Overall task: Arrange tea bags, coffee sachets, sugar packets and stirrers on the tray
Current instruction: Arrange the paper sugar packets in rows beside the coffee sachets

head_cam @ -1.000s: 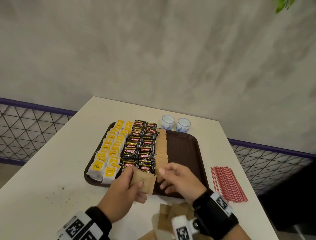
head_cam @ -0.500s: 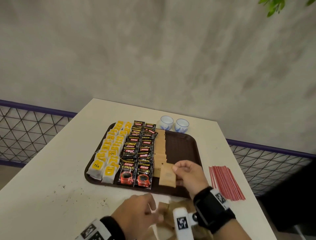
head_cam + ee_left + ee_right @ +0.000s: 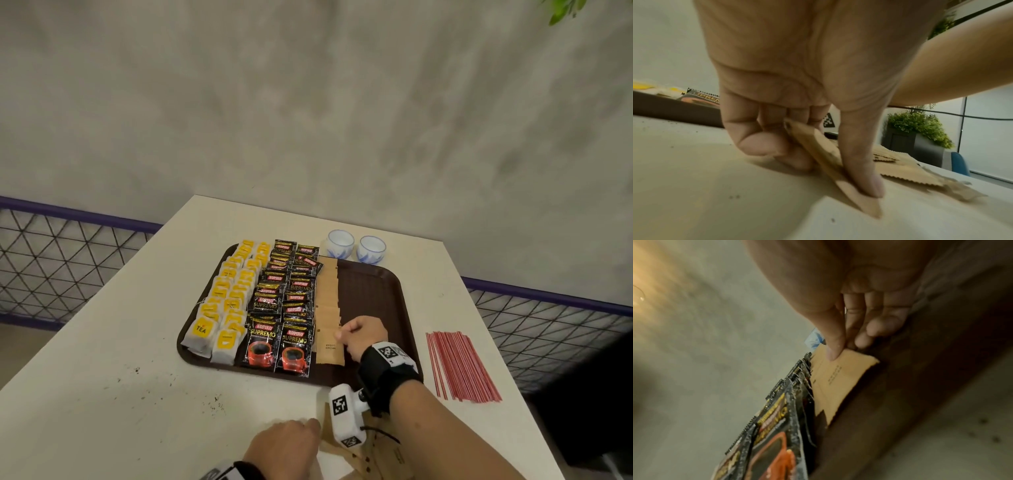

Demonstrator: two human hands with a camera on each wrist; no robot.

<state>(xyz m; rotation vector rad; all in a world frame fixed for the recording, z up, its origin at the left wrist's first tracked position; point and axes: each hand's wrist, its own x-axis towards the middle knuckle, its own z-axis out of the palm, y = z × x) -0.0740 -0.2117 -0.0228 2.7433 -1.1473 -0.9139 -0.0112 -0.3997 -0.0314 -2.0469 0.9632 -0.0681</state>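
A dark brown tray (image 3: 380, 291) holds two rows of yellow tea bags (image 3: 226, 301), two rows of black coffee sachets (image 3: 291, 301) and one column of brown sugar packets (image 3: 328, 291). My right hand (image 3: 363, 334) pinches the nearest sugar packet (image 3: 330, 346) (image 3: 836, 378) by its far edge, at the front end of that column. My left hand (image 3: 284, 445) (image 3: 830, 154) pinches another sugar packet (image 3: 818, 149) between thumb and fingers, tilted up off the table at the loose pile (image 3: 373, 452) by the near edge. Red stirrers (image 3: 459, 365) lie on the table right of the tray.
Two small white-and-blue cups (image 3: 356, 247) stand just behind the tray's far edge. The white table (image 3: 102, 394) has dark specks near the front. A wire-mesh railing (image 3: 61, 263) runs along both sides. The tray's right half is bare.
My right hand took the packet from the left and laid it at the front of the sugar column. My left hand drew back to the loose pile and gripped another packet.
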